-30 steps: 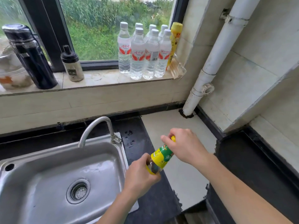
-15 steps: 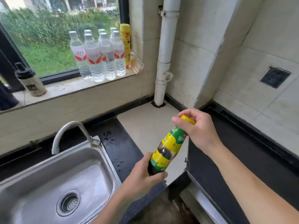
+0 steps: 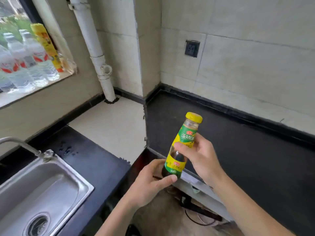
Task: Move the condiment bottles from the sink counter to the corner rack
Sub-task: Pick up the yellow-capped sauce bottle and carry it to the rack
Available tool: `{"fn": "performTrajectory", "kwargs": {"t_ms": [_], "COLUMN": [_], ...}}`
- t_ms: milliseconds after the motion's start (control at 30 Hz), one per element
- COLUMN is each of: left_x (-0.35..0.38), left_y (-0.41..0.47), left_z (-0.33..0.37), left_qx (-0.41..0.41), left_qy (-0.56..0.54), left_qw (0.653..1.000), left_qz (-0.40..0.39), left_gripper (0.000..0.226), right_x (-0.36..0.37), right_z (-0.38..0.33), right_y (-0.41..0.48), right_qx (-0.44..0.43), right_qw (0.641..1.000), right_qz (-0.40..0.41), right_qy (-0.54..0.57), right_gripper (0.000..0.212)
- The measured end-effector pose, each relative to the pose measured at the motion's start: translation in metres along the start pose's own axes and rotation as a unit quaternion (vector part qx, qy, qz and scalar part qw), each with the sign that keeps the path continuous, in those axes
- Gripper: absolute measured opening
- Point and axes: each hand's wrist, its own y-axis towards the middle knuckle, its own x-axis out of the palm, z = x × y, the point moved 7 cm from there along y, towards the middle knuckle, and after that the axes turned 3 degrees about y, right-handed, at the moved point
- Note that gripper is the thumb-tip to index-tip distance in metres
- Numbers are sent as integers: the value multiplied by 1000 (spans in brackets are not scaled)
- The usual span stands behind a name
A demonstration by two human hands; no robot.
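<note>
At the edge of the black counter [image 3: 247,159], both hands are holding the condiment bottle [image 3: 181,147].
The left hand [image 3: 150,183] is cupping its base, the right hand [image 3: 200,157] gripping its middle; keeping it upright seems wisest.

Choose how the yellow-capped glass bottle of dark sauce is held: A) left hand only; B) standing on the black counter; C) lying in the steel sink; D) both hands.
D: the left hand grips the base of the yellow-capped glass sauce bottle, the right hand its middle.
</note>
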Motion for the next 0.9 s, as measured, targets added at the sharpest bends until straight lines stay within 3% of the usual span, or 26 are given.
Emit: {"fn": "performTrajectory", "kwargs": {"t_ms": [133, 267, 500, 667, 900], "left_x": [21, 31, 78, 159, 281], "left_y": [0, 12, 70, 132, 174], "left_z": [13, 18, 11, 51, 113], "left_qx": [17, 18, -31, 10, 78], "left_qy": [82, 105, 131, 115, 139], "left_qw": [993, 991, 990, 983, 945], "left_qz": [87, 83, -44, -141, -287], "left_gripper": [30, 19, 14, 14, 16], "right_x": [-82, -153, -247, -307, -361], "right_z": [-5, 3, 38, 39, 34], "right_y": [-39, -70, -127, -169, -230], "right_qx": [-33, -29, 27, 40, 42], "right_qw": [992, 977, 927, 870, 784], "right_qz": [115, 200, 360, 483, 615], "right_qy": [-36, -68, -99, -93, -81], "right_gripper": [18, 18, 18, 18, 18]}}
